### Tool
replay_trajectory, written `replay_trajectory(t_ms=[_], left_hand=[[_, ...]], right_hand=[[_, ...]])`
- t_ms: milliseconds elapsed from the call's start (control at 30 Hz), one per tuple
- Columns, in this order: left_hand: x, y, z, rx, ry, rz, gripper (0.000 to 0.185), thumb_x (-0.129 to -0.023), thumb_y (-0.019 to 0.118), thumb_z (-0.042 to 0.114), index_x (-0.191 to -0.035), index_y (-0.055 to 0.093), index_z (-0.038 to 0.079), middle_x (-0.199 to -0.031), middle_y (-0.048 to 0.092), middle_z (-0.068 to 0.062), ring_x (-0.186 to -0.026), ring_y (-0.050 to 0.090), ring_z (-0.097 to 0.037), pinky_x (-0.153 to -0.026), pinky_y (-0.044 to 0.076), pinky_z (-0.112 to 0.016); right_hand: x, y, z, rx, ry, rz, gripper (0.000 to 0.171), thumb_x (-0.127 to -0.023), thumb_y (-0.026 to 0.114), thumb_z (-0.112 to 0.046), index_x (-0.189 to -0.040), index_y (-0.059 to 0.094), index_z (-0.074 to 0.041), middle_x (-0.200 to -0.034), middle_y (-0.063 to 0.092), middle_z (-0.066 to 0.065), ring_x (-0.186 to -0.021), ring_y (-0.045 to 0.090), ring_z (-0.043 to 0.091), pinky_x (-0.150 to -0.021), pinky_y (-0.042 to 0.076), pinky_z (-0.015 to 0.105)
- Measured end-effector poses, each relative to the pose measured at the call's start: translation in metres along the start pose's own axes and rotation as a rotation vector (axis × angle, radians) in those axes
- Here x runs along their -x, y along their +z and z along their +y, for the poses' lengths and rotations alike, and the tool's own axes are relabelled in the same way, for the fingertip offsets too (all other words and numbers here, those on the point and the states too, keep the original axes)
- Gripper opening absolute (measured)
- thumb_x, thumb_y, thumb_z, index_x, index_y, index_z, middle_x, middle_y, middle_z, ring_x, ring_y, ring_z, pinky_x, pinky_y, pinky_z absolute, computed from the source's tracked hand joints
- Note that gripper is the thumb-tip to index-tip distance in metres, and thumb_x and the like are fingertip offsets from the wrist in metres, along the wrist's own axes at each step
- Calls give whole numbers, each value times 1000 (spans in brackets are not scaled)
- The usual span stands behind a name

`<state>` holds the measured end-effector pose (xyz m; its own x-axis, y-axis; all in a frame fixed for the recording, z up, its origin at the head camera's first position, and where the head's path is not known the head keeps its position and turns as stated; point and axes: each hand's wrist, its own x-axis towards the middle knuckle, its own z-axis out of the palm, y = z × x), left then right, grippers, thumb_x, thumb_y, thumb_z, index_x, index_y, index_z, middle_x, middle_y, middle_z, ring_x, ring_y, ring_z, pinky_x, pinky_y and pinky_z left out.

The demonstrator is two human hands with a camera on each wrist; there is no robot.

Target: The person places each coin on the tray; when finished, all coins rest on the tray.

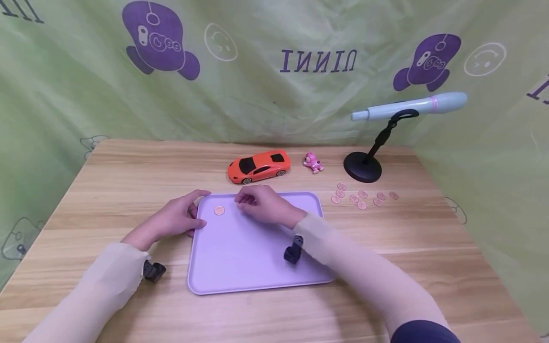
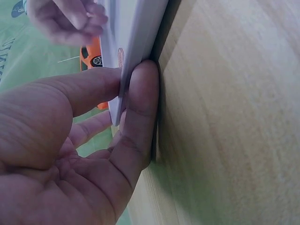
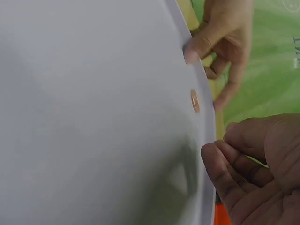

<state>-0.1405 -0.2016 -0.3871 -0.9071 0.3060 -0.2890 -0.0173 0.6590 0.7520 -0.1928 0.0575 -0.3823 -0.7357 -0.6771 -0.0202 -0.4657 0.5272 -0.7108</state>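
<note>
A lilac tray (image 1: pixel 240 259) lies on the wooden table. My left hand (image 1: pixel 177 218) grips its left edge near the far corner, thumb over the rim and a finger underneath in the left wrist view. One copper-coloured coin (image 1: pixel 219 210) rests flat inside the tray by that corner. Over the tray's far edge, just right of the coin, is my right hand (image 1: pixel 263 204), its fingers curled and the thumb (image 3: pixel 236 133) close to the fingertips. I cannot tell whether a coin sits between them.
Several similar coins (image 1: pixel 362 195) lie scattered on the table right of the tray. An orange toy car (image 1: pixel 259 166) and a small pink figurine (image 1: pixel 313 163) stand behind it. At the back right, a black stand (image 1: pixel 362 166) holds a light blue microphone (image 1: pixel 409 107). A green curtain (image 1: pixel 274 105) hangs behind.
</note>
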Motion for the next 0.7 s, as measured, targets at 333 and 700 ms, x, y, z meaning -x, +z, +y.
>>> replay_trajectory(t_ms=[333, 700], left_hand=[[1, 1, -1, -5, -1, 6, 78, -93, 75, 2, -160, 34, 4, -94, 53, -14, -71, 63, -18, -60, 62, -30], [3, 2, 2, 4, -1, 12, 77, -93, 74, 1, -159, 35, 3, -94, 53, -13, -73, 63, -17, -61, 62, -28]], right_hand=[[62, -45, 38, 38, 58, 151, 18, -99, 67, -5, -116, 74, -2, -111, 76, 11, -103, 70, 22, -95, 62, 38], [114, -81, 89, 240, 180, 309, 19, -95, 68, 1, -114, 71, 5, -110, 73, 23, -100, 71, 35, -88, 63, 49]])
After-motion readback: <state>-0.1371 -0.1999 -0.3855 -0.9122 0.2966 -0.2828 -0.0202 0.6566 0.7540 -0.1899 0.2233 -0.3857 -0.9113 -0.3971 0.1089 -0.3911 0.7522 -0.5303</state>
